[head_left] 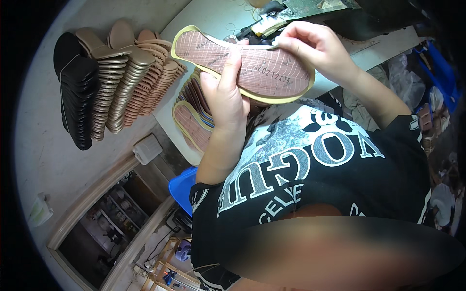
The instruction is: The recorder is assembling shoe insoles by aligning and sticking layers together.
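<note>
A pinkish-brown shoe insole [262, 68] with a white grid pattern and dark printed marks is held up over the white worktop, yellow binding along its edge. My left hand [225, 94] grips it near the middle, thumb on top and fingers underneath. At the insole's far right edge, my right hand [315, 48] is closed in a pinch at the yellow binding; its fingertips hide exactly what is between them. Below my left hand lies a stack of similar insoles [191, 123], the top one also yellow-edged.
Tall stacks of black insoles [77, 92], gold insoles [121, 92] and pinkish insoles [150, 77] stand at the left. Cluttered dark tools [262, 31] lie at the far side of the worktop [213, 17]. A blue plastic object [183, 188] sits below; bags and scraps [405, 80] fill the right.
</note>
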The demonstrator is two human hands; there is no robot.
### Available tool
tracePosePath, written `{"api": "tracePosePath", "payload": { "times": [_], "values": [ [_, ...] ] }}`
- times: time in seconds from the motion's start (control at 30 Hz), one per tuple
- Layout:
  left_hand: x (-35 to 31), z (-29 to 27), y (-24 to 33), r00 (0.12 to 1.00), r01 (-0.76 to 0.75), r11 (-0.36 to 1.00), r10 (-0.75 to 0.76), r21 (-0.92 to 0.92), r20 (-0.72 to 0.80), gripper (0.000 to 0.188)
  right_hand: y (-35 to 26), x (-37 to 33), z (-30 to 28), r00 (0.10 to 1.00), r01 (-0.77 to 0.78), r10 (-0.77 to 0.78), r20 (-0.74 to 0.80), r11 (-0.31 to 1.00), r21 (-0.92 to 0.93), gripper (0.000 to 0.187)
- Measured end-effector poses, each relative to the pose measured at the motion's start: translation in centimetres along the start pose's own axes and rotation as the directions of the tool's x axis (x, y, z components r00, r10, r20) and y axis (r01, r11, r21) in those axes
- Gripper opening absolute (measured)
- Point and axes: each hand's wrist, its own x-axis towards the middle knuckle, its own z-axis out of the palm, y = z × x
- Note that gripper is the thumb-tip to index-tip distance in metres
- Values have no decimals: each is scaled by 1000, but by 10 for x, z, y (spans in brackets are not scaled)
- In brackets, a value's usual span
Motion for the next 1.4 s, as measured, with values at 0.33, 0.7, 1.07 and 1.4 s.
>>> {"api": "tracePosePath", "payload": {
  "times": [0.33,0.7,1.07,1.4],
  "values": [
    [-15,15,4,996,83,996,-82,-20,21,21,-7,3,-5,957,286,-272,104,811,-511,18],
    [-26,9,0,994,101,995,-101,0,52,20,-30,12,-16,718,695,-344,605,386,-606,16],
    [-23,0,-2,986,123,991,-128,55,103,22,-32,19,-10,928,-5,159,336,910,-415,14],
    [-28,8,-2,984,135,990,-138,39,114,31,-49,15,-2,718,685,-31,696,213,-697,14]
  ]
}}
